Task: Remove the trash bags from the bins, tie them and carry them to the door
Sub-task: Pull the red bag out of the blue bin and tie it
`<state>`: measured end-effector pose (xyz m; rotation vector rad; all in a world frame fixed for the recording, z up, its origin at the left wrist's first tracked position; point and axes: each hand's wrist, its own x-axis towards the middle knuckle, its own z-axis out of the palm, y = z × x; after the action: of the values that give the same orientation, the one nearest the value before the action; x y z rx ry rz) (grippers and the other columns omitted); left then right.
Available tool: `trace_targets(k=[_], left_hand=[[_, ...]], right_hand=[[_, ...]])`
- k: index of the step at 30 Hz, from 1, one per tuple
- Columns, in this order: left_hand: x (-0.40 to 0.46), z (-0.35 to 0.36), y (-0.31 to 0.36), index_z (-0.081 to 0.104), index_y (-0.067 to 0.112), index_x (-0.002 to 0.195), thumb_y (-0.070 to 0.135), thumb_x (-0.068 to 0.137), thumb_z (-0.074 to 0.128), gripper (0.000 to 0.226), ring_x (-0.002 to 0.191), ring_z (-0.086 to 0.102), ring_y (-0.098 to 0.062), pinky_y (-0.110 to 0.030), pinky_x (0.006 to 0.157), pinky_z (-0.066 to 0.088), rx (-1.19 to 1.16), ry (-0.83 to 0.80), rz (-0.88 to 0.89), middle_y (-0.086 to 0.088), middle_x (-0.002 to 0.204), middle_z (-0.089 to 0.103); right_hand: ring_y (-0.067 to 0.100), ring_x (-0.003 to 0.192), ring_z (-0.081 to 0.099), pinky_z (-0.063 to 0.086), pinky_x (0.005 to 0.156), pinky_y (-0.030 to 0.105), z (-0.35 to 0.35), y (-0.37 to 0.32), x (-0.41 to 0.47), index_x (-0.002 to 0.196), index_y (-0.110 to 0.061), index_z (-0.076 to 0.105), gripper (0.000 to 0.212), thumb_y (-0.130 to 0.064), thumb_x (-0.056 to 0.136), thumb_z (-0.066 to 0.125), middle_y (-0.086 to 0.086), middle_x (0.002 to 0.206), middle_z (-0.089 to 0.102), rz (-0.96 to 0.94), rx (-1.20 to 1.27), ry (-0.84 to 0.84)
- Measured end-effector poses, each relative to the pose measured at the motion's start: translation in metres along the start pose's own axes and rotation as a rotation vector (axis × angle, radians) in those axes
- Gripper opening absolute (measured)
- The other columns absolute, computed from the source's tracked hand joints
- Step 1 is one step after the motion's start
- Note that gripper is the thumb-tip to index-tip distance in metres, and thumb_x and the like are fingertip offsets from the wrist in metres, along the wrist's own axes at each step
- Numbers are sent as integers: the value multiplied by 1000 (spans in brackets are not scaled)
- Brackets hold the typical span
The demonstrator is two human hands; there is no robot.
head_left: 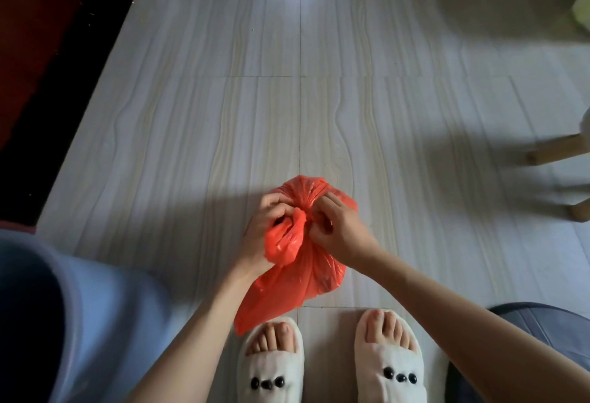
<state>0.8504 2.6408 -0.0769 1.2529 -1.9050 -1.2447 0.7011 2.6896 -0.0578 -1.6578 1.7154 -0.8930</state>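
An orange-red plastic trash bag (pixel 306 271) is held over the pale tiled floor, just in front of my feet. Its top is gathered into a twisted neck between my hands. My left hand (pixel 268 227) grips one loose flap of the bag's top with curled fingers. My right hand (pixel 335 227) pinches the other side of the gathered neck. The two hands are close together, almost touching. The bag's lower end hangs toward my left slipper.
A blue-grey bin (pixel 64 322) stands at the lower left, its dark inside showing. A dark rounded object (pixel 542 322) lies at the lower right. Wooden furniture legs (pixel 555 150) stand at the right. A dark red door or cabinet (pixel 38 51) runs along the left.
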Motion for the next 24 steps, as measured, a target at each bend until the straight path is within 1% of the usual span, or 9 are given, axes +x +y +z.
trace_targets(k=[2, 4, 6, 7, 9, 12, 17, 22, 24], left_hand=[[-4, 1, 8, 64, 21, 74, 18, 69, 69, 7, 90, 50, 18, -2, 82, 35, 16, 25, 1, 16, 98, 45], [-7, -3, 15, 53, 38, 74, 18, 77, 65, 23, 79, 54, 6, -18, 73, 41, 23, 120, -33, 13, 87, 49], [-8, -9, 16, 52, 34, 75, 25, 80, 54, 11, 75, 51, -8, -30, 68, 42, 129, 152, 29, 9, 83, 49], [-10, -14, 16, 51, 29, 77, 29, 79, 49, 3, 76, 50, -14, -32, 68, 42, 296, 138, 123, 4, 85, 52], [-14, -22, 8, 51, 21, 81, 28, 76, 46, 10, 77, 47, -19, -33, 68, 41, 609, 115, 352, -6, 86, 58], [-15, -27, -1, 57, 17, 79, 26, 74, 47, 14, 76, 46, -19, -32, 66, 34, 804, 102, 489, -4, 78, 60], [-20, -27, -10, 60, 19, 80, 21, 82, 46, 14, 73, 43, -16, -31, 64, 30, 869, 102, 566, 1, 72, 60], [-24, -27, -11, 63, 19, 83, 19, 82, 46, 17, 74, 42, -16, -30, 64, 29, 939, 87, 554, 3, 72, 61], [-23, -29, -9, 64, 21, 86, 20, 81, 46, 19, 76, 44, -16, -31, 64, 34, 974, 0, 495, 4, 74, 60]], right_hand=[[17, 57, 40, 39, 52, 41, -4, 1, 1, 69, -12, 44, 15, -27, 71, 41, -2, 67, 44, -40, -14, 32], [21, 62, 47, 44, 54, 43, -7, 3, 0, 81, -5, 53, 24, -24, 75, 39, 2, 73, 52, -63, -79, 2], [26, 68, 56, 48, 55, 38, -12, 5, -1, 94, -5, 57, 24, -17, 81, 42, 8, 82, 60, -159, -205, -42], [27, 68, 58, 47, 52, 34, -15, 7, -1, 94, -5, 59, 22, -15, 83, 44, 9, 81, 62, -241, -296, -47], [25, 66, 60, 45, 45, 29, -22, 15, -2, 89, -7, 61, 12, -9, 83, 51, 7, 76, 62, -350, -457, -63], [24, 66, 59, 47, 47, 29, -30, 28, -5, 85, -8, 62, 14, 1, 75, 57, 4, 75, 61, -407, -572, -57], [24, 60, 55, 45, 47, 29, -40, 42, -16, 76, -8, 59, 15, 1, 75, 46, 4, 72, 60, -421, -668, -21], [23, 60, 54, 47, 50, 29, -49, 44, -26, 79, -10, 60, 15, 3, 70, 60, 3, 70, 59, -387, -673, 1], [22, 62, 54, 48, 51, 30, -49, 43, -29, 81, -11, 61, 19, 1, 69, 68, 1, 72, 61, -344, -680, -17]])
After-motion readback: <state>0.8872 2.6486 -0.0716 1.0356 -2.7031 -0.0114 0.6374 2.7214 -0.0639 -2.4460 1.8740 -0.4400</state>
